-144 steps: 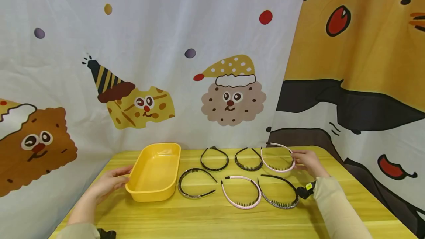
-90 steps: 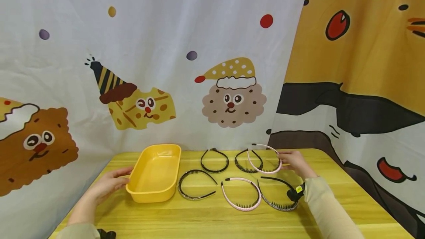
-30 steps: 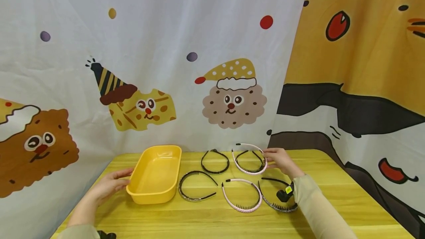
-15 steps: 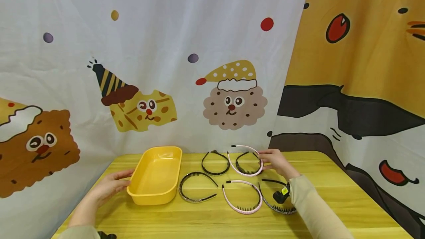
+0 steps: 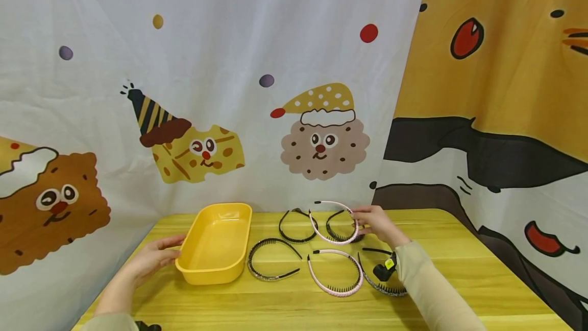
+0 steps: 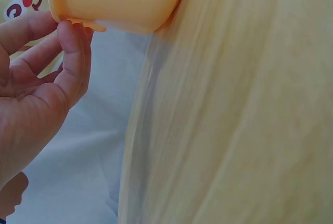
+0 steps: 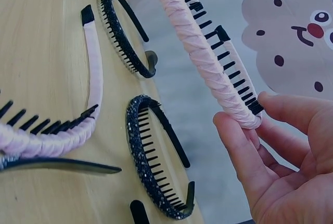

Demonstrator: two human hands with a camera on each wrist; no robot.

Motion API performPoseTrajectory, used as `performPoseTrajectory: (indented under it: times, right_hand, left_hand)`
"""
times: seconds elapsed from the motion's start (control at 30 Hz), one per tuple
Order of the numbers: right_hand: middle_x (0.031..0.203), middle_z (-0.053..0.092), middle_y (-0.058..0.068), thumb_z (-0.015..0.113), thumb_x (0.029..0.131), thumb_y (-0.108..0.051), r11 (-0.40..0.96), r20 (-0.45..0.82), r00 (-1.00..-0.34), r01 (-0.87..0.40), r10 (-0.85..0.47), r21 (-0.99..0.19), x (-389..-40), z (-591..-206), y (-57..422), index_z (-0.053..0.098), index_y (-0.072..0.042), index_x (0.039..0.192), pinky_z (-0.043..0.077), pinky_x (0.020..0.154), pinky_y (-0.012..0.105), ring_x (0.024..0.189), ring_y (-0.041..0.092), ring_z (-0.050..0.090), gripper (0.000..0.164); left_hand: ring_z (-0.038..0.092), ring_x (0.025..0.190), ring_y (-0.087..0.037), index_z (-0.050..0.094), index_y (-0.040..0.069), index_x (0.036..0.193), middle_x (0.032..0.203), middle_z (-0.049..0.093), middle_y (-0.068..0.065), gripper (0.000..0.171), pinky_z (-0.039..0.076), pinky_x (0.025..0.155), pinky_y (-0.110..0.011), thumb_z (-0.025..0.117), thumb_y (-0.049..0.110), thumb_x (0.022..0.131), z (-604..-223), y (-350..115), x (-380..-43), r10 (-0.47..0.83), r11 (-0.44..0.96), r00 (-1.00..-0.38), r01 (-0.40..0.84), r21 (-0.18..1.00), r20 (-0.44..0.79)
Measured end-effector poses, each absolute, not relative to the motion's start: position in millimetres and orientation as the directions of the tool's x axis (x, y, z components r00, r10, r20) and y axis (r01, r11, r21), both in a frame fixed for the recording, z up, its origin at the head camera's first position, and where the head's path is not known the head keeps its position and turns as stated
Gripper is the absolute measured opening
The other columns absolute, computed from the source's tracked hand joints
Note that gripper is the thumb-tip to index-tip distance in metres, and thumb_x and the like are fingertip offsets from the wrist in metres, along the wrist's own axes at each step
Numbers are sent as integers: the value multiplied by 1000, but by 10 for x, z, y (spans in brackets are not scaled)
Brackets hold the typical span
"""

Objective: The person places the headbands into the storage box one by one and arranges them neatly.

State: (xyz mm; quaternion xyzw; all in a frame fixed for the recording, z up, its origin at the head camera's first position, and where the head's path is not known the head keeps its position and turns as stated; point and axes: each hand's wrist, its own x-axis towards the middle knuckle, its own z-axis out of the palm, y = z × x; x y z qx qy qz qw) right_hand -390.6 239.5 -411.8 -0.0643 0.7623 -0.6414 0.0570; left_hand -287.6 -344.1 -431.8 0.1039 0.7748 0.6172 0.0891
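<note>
My right hand (image 5: 378, 225) pinches one side of a pink wrapped headband (image 5: 337, 242) with black comb teeth, raised above the table. In the right wrist view, thumb and fingertips grip the pink headband (image 7: 200, 55) near its lower end. Behind and beneath it on the table lies a black glittery headband (image 7: 143, 167). My left hand (image 5: 153, 257) is at the left side of a yellow tray (image 5: 209, 276). Up close in the left wrist view, thumb and fingers pinch the rim of the tray (image 6: 119, 5). Nothing lies inside the tray.
More headbands lie on the wooden table (image 5: 275, 305): a plain black one (image 5: 298, 240), a black toothed one (image 5: 268, 277), a pink one (image 5: 339, 294) and a glittery one (image 5: 390, 291) partly behind my right wrist. A printed curtain (image 5: 257, 178) hangs at the table's back edge.
My right hand has carried the pink headband leftward from the table's right side, passing over a black headband. My left hand and the tray have stayed in place.
</note>
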Motion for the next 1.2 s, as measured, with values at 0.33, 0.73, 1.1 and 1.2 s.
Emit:
performPoseTrajectory:
  times: [0.33, 0.73, 1.1, 1.2]
  right_hand:
    - [95, 63, 15, 59, 96, -6, 179, 26, -982, -60, -187, -982, -3937, -4114, 2297, 52, 16, 128, 58, 69, 43, 77, 20, 66, 40]
    - [97, 62, 13, 59, 96, -6, 148, 31, -978, -63, -208, -987, -3981, -4104, 2165, 53, 16, 128, 58, 69, 38, 82, 24, 64, 39]
    - [102, 61, 18, 59, 95, -7, 138, 52, -962, -91, -268, -986, -3980, -4064, 2019, 54, 16, 126, 58, 71, 37, 84, 25, 62, 39]
    - [100, 62, 17, 59, 95, -7, 136, 33, -965, -70, -258, -988, -4000, -4050, 1972, 56, 14, 125, 58, 71, 38, 84, 25, 62, 37]
  left_hand:
    - [59, 103, -3, 21, -19, 144, 142, 36, -34, 63, 50, 86, -25, 55, 7, 97, -4315, -3437, -2869, 273, 218, -962, 46, 975, -16]
    - [58, 103, -2, 22, -20, 143, 141, 39, -33, 64, 50, 86, -24, 56, 7, 96, -4342, -3457, -2884, 273, 224, -962, 58, 973, -5]
    - [59, 103, -4, 22, -19, 144, 141, 40, -30, 65, 50, 87, -26, 57, 8, 96, -4362, -3465, -2899, 270, 218, -963, 44, 975, -17]
    - [59, 102, -4, 23, -19, 144, 140, 41, -30, 64, 51, 87, -26, 57, 7, 96, -4370, -3466, -2908, 265, 214, -964, 44, 976, -14]
